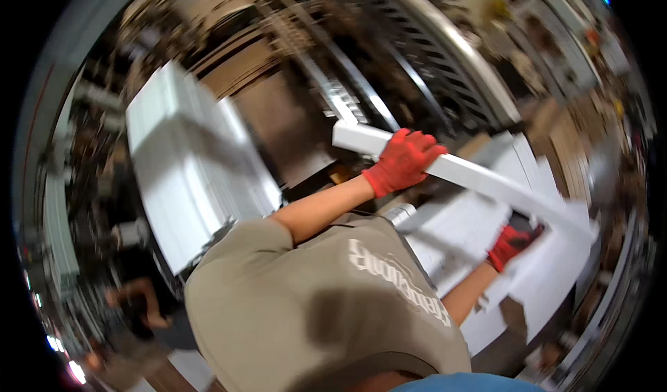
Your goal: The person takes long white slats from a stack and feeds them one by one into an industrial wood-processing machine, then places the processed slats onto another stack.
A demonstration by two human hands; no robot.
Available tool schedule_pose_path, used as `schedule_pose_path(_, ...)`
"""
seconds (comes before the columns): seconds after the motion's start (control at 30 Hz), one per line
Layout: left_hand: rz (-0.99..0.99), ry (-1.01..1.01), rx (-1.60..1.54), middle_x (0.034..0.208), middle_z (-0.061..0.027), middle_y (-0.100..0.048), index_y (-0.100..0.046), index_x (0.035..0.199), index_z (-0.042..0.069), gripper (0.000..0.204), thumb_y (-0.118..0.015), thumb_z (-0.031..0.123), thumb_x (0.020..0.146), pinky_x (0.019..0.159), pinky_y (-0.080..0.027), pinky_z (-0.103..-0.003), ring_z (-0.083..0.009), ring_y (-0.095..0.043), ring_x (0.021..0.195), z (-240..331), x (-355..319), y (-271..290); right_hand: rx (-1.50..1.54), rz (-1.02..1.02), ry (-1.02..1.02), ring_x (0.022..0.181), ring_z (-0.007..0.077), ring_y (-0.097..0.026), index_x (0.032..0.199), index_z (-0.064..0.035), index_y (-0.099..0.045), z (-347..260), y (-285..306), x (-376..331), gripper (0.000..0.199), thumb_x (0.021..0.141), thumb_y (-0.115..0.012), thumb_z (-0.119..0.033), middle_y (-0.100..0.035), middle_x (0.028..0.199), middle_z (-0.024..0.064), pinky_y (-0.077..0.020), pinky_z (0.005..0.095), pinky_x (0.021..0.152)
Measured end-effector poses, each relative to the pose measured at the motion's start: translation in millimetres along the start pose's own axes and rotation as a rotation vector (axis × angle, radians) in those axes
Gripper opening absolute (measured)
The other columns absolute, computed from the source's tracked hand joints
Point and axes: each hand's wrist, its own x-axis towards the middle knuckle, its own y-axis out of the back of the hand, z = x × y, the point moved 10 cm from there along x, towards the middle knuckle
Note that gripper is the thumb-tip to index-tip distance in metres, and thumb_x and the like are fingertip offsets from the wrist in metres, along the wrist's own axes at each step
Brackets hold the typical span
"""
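A long, narrow white bar (486, 182) slants across in front of me, from the upper middle down to the right. It looks like a stiff strip or slim carton; blur hides its exact kind. My left hand (406, 159), in a red glove, is wrapped over it near its left end. Lower down, my right hand (513, 242), gloved in red with darkened fingertips, is closed at the bar's near edge toward its right end. Its fingertips are blurred and partly hidden. Beneath the right hand and bar lie large white sheets (445, 242).
To my left stands a tall stack of white pieces (180, 176). Ahead are machine rails (361, 90) and a curved metal guard (458, 51) beside a dark slatted section. A brown panel (278, 121) lies between stack and rails. Another person's arm (142, 298) shows at lower left.
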Motion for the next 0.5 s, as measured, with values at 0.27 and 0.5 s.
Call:
schedule_pose_path(0.27,0.887,0.639,0.123,0.124,-0.0279,-0.035,-0.040,0.127,-0.005,0.068,-0.071,0.018,0.071,0.098,-0.033,-0.045,-0.0364,-0.035,0.120,-177,-64,128,0.292,0.564,-0.369,0.123,0.0357,-0.047,0.127,-0.0045,-0.052,123,27,-21,0.061,0.083,-0.056,-0.046,-0.052,0.134,0.0120,-0.0388,0.0566,0.099)
schedule_pose_path(0.5,0.928,1.141,-1.867,0.089,-0.0106,-0.062,-0.054,0.105,0.009,0.039,-0.056,0.046,0.092,0.077,-0.053,-0.044,-0.0268,-0.063,0.080,-258,-69,-23,0.238,0.311,-0.582,0.128,0.0292,-0.040,0.141,-0.0096,-0.028,215,-52,-116,0.064,0.091,-0.050,-0.042,-0.041,0.141,0.0105,-0.0319,0.0451,0.107)
